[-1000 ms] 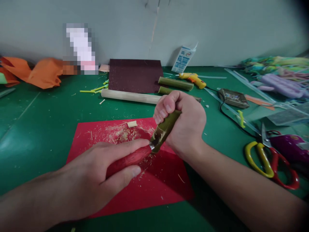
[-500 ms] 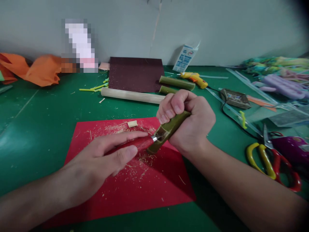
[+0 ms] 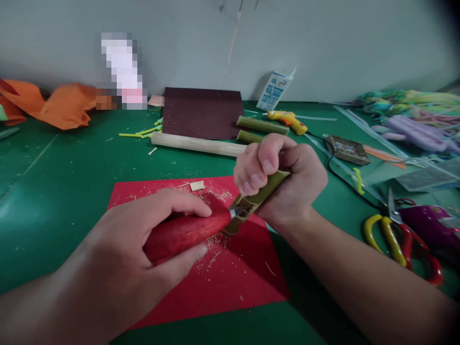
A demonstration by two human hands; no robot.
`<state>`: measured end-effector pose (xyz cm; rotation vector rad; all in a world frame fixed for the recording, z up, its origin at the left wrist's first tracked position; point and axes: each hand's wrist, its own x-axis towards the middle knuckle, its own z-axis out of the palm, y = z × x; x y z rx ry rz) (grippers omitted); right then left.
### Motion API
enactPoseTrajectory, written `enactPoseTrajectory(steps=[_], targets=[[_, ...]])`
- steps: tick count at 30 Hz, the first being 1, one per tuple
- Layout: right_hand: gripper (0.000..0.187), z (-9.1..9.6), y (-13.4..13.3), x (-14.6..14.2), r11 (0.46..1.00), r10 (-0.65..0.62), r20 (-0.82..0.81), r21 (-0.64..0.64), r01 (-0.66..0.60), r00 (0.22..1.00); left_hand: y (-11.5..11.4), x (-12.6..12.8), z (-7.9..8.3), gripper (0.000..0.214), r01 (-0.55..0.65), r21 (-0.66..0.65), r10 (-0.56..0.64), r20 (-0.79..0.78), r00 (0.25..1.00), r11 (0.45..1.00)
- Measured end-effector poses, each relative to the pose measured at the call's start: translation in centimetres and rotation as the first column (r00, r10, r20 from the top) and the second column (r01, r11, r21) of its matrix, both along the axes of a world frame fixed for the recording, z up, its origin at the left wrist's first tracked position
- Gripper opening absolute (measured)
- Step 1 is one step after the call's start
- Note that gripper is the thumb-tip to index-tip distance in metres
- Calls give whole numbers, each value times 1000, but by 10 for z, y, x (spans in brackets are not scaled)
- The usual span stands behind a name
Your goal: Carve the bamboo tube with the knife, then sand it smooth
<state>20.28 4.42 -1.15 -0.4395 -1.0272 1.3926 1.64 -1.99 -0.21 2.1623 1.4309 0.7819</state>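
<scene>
My left hand (image 3: 143, 244) is wrapped round the red wooden handle of a carving tool (image 3: 187, 232). Its metal tip is pushed into the open end of a short green bamboo piece (image 3: 258, 199). My right hand (image 3: 283, 177) grips that bamboo piece in a fist, tilted down toward the tool. Both hands work above a red paper sheet (image 3: 233, 282) strewn with pale shavings and a small wood chip (image 3: 197, 185).
On the green mat lie a pale wooden dowel (image 3: 194, 143), two more bamboo pieces (image 3: 262, 125), a dark maroon sheet (image 3: 203, 112), a yellow glue gun (image 3: 287, 120), scissors (image 3: 398, 235) at right, orange cloth (image 3: 53, 105) at far left, and coloured materials (image 3: 413, 120) at far right.
My left hand has closed more firmly round the red handle and turned it. My right hand with the bamboo shifted slightly right and up.
</scene>
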Motion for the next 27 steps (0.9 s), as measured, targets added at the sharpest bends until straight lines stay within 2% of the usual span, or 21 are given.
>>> enactPoseTrajectory(steps=[4,7,10,14,18,27], targets=[[22,2,-2,-1,999,53,-9,-5,-53,999,-1,1,1,27,-53,25,52,18,998,998],[20,5,-4,-1,995,90,-2,-32,-90,996,-4,0,4,29,-102,-29,105,103,989,994],[23,7,-5,0,987,152,5,-46,-151,988,-5,-1,7,25,-65,-76,77,169,983,995],[25,3,-4,1,968,248,-31,-32,-249,968,-6,0,8,25,34,-55,-21,223,975,998],[25,-2,-1,-1,953,302,-104,15,-302,948,-9,1,5,29,59,-24,-52,224,973,998],[26,-1,2,2,951,302,-143,-24,-309,942,-8,0,-3,27,-3,-151,50,307,951,989]])
